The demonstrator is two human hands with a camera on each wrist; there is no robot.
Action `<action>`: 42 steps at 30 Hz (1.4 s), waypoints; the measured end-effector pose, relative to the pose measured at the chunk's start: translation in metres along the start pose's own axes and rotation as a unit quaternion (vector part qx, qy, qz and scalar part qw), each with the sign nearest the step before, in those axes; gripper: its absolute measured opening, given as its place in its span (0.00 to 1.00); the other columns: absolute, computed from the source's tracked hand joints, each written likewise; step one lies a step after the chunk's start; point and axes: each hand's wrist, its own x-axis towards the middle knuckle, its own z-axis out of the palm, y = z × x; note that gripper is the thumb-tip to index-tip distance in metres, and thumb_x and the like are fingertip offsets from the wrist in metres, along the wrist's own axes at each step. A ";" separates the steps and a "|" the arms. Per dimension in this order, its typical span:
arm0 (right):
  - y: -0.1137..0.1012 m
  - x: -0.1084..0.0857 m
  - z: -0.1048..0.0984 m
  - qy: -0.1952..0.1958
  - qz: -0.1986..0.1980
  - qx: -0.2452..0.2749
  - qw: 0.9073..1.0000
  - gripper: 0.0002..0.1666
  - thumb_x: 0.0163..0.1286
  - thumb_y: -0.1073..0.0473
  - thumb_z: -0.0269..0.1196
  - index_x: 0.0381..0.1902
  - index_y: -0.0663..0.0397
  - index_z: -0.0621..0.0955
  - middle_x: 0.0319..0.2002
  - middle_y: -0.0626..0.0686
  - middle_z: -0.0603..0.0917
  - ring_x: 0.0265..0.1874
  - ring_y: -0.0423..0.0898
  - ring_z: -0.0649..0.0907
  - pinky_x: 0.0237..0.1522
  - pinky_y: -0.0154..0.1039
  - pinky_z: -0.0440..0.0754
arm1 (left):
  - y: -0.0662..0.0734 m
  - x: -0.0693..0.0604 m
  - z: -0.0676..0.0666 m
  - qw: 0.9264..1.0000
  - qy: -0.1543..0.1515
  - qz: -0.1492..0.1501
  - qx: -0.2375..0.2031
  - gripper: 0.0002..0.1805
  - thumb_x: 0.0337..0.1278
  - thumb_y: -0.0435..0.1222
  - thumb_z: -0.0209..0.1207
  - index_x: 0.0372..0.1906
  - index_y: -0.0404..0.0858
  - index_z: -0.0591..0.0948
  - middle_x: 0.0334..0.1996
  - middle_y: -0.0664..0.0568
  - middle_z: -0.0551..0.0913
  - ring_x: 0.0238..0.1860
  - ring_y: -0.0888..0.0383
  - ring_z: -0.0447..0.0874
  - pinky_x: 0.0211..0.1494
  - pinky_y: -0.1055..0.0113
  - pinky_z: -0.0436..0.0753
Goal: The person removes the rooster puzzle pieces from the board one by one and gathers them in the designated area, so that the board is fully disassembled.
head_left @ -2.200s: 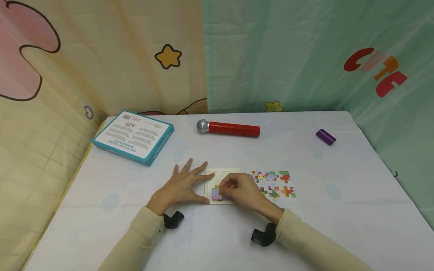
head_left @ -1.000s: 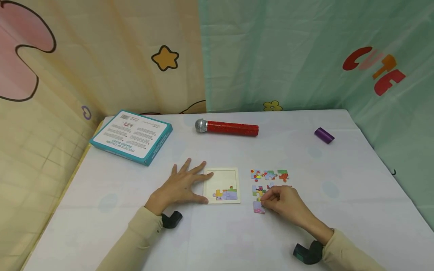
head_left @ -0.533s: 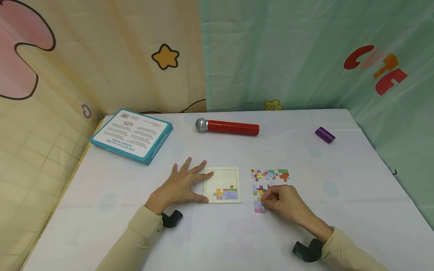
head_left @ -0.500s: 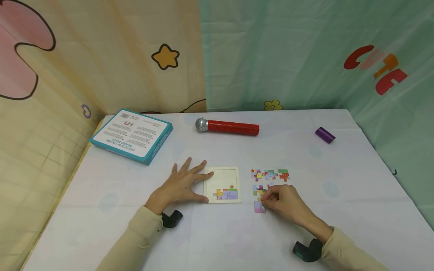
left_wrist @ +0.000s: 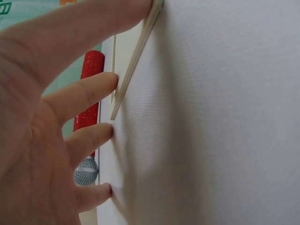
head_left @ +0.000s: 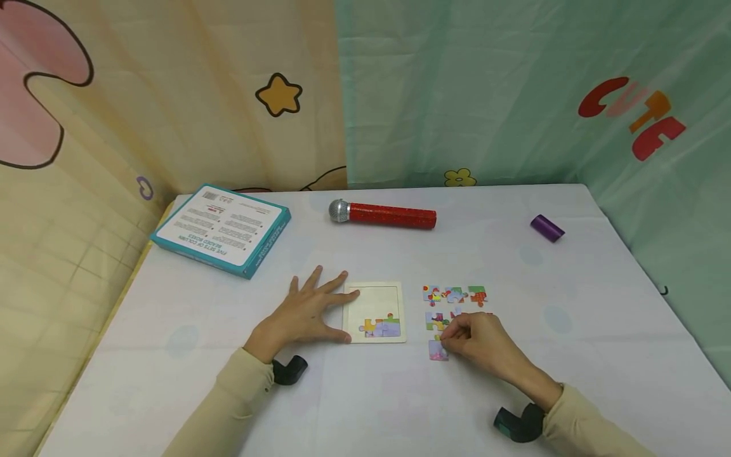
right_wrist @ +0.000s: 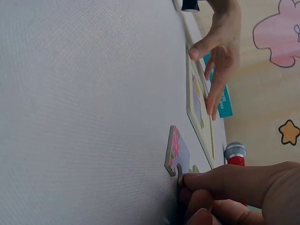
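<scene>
My left hand [head_left: 299,315] has its fingers spread on the white table, with thumb and index finger touching the left side of a pale, square puzzle tray [head_left: 374,299]. A few joined puzzle pieces [head_left: 389,327] lie along the tray's bottom, reaching its right corner. To the right of the tray, my right hand [head_left: 482,339] pinches a lilac puzzle piece [head_left: 438,350] by its right edge. Pink flowers show on that piece [right_wrist: 176,145] in the right wrist view. Loose puzzle pieces [head_left: 455,294] sit in rows just beyond; my right hand covers part of the nearer row.
At the back left lies a teal and white box [head_left: 223,230]. A red toy microphone [head_left: 391,216] is behind the tray, and a purple cylinder [head_left: 547,228] lies at the back right. Printed curtains [head_left: 457,95] hang behind the table.
Since 2.2 s ago my right hand has carried the lilac piece from the tray rightward to beside the loose pieces. In the last second it has barely moved. My left hand stays put.
</scene>
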 end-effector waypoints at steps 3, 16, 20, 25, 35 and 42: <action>0.000 -0.001 0.000 -0.003 -0.001 0.003 1.000 0.03 0.56 0.66 0.71 0.27 0.53 0.86 0.22 0.44 0.81 0.23 0.39 0.77 0.26 0.31 0.75 | 0.000 -0.001 0.000 1.000 0.001 -0.001 0.000 0.46 0.40 0.61 0.72 0.69 0.57 0.72 0.77 0.52 0.55 0.76 0.34 0.39 0.66 0.25 0.41; -0.017 0.016 0.004 0.010 -0.042 0.001 0.999 0.04 0.60 0.66 0.68 0.32 0.53 0.86 0.24 0.44 0.83 0.24 0.40 0.80 0.27 0.33 0.78 | -0.002 -0.001 0.000 1.000 0.003 0.006 -0.001 0.46 0.40 0.62 0.71 0.70 0.57 0.72 0.77 0.52 0.55 0.76 0.33 0.39 0.66 0.24 0.41; -0.030 0.026 0.019 0.000 -0.051 -0.002 0.999 0.06 0.62 0.67 0.66 0.36 0.54 0.88 0.28 0.45 0.83 0.26 0.40 0.79 0.28 0.32 0.79 | -0.002 -0.002 0.001 1.000 0.002 0.003 -0.007 0.45 0.40 0.62 0.71 0.69 0.57 0.72 0.77 0.52 0.55 0.76 0.34 0.38 0.66 0.25 0.41; -0.041 0.038 0.036 -0.025 -0.082 0.006 0.996 0.10 0.60 0.67 0.67 0.40 0.58 0.88 0.29 0.44 0.82 0.27 0.39 0.78 0.28 0.32 0.78 | -0.002 -0.002 0.000 1.000 0.001 0.002 -0.001 0.45 0.41 0.62 0.71 0.70 0.58 0.72 0.77 0.52 0.55 0.76 0.34 0.38 0.66 0.25 0.41; -0.056 0.051 0.056 -0.059 -0.119 -0.011 0.991 0.12 0.56 0.71 0.69 0.41 0.63 0.87 0.26 0.44 0.79 0.25 0.38 0.76 0.27 0.30 0.76 | -0.002 -0.001 0.001 1.000 0.002 0.005 0.000 0.45 0.40 0.62 0.71 0.69 0.58 0.72 0.77 0.52 0.55 0.76 0.33 0.39 0.66 0.24 0.42; -0.059 0.053 0.059 -0.053 -0.125 -0.034 0.990 0.11 0.55 0.72 0.71 0.38 0.62 0.87 0.25 0.45 0.79 0.24 0.37 0.75 0.27 0.30 0.76 | -0.002 -0.001 0.000 1.000 0.000 0.002 0.000 0.46 0.40 0.62 0.72 0.69 0.58 0.72 0.77 0.52 0.55 0.76 0.33 0.38 0.65 0.24 0.42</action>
